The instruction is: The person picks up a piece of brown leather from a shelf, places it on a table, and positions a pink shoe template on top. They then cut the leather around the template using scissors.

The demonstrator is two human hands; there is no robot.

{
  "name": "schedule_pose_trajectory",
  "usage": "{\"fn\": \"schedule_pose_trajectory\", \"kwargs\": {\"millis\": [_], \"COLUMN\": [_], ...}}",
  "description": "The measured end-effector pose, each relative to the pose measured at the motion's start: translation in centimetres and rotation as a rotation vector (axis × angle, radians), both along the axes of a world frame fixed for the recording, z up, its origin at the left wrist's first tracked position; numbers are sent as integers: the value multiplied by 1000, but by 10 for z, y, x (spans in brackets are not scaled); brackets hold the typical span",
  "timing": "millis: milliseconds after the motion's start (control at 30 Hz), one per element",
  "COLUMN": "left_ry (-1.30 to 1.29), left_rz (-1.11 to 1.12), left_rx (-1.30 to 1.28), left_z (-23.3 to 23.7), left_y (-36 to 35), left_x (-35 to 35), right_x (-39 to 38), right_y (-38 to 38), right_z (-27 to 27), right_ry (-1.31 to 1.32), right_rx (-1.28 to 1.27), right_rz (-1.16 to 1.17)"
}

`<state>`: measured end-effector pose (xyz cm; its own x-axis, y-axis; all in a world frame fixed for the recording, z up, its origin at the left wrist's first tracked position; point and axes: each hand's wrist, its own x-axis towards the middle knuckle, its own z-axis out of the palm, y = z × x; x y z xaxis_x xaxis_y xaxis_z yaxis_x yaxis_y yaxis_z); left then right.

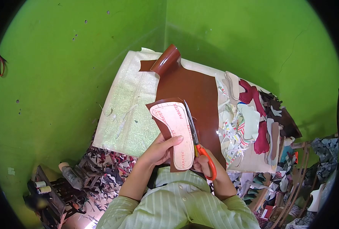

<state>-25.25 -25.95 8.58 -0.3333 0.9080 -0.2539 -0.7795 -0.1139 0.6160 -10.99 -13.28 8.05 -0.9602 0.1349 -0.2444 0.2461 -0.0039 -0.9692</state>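
A white insole-shaped piece [181, 141] printed with red PARATEX lettering lies against a brown sheet piece, whose edges show around it. My left hand [162, 149] grips both, its thumb pressed on the white face. Orange-handled scissors [211, 162] are held by my right hand [204, 162], with fingers in and around the handles. Their blades point away from me, along the right edge of the white piece. Beneath them, a large glossy brown sheet [192, 86], rolled at its far end, is spread on the table.
The table [125, 99] has a pale shimmering cover. Fabric scraps [232, 133] and maroon cut pieces [262, 141] lie at its right. Green walls meet behind it. A wooden stand with thread spools [43, 187] is at lower left; scraps litter the floor.
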Motion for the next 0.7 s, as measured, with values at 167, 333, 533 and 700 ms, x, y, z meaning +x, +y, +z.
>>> {"fn": "schedule_pose_trajectory", "kwargs": {"millis": [167,333,533,700], "left_ry": [-1,-9,-54,-51], "left_rz": [-17,-19,32,3], "left_rx": [-8,22,40,12], "left_z": [2,-5,-4,-8], "left_y": [1,1,2,2], "left_x": [1,2,4,4], "right_x": [-2,-3,-3,-4], "right_y": [-7,-5,-3,-7], "right_z": [6,1,3,1], "right_ry": [28,4,9,23], "right_rx": [-204,-31,56,-44], "right_rz": [-100,-39,-15,-97]}}
